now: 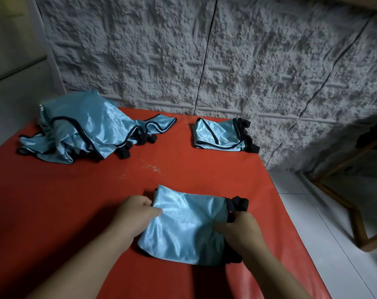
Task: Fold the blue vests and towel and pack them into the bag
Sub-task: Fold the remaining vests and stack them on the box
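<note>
Dim overall; sheen on satin; dark blurred corners; wide-angle edge bending.

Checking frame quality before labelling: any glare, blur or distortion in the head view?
Head view: dim light with dark corners; sheen glare on the vest being folded and on the unfolded pile; wide-angle bending along the red table edges; both hands sharp, left hand, right hand.

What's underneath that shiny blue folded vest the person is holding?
The shiny blue folded vest lies on the red tabletop; black straps poke out at its right edge. The left hand and right hand grip it. Anything further beneath is covered.
</note>
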Motion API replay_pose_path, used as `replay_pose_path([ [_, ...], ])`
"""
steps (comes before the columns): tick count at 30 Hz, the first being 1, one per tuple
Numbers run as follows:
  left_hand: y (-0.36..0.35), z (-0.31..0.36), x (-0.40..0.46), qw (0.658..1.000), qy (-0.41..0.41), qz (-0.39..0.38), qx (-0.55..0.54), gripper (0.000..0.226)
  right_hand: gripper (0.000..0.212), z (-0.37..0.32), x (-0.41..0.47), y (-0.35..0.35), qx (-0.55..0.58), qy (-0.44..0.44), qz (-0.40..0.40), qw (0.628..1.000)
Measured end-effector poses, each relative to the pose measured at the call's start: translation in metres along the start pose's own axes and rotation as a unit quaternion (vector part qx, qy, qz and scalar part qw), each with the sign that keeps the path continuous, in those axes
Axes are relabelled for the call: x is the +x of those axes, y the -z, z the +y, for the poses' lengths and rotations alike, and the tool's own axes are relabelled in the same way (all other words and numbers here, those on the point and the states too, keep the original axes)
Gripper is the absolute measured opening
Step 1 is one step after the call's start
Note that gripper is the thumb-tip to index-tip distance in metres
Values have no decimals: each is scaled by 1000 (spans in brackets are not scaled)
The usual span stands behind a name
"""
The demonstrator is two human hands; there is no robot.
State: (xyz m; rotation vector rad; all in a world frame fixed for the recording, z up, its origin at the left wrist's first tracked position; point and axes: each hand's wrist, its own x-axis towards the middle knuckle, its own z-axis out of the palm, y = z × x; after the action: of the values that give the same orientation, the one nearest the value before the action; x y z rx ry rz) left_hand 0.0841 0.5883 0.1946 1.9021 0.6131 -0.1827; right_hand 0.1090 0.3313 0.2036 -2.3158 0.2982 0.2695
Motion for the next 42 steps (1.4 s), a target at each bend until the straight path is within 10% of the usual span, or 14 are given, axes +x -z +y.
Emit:
replay_pose_path([
  [7,-1,-4,4,995,57,-45,-73,18,52,-9,0,9,296,-54,-162,940],
  [10,-2,-7,6,993,79,-48,-77,15,27,-15,-2,19,308,-99,-207,923],
  [24,-2,0,-1,988,100,-64,-103,12,31,-24,-1,15,323,-219,-244,888],
  [42,-32,86,52,969,-48,-93,-223,17,24,-42,83,72,367,-105,-145,913],
])
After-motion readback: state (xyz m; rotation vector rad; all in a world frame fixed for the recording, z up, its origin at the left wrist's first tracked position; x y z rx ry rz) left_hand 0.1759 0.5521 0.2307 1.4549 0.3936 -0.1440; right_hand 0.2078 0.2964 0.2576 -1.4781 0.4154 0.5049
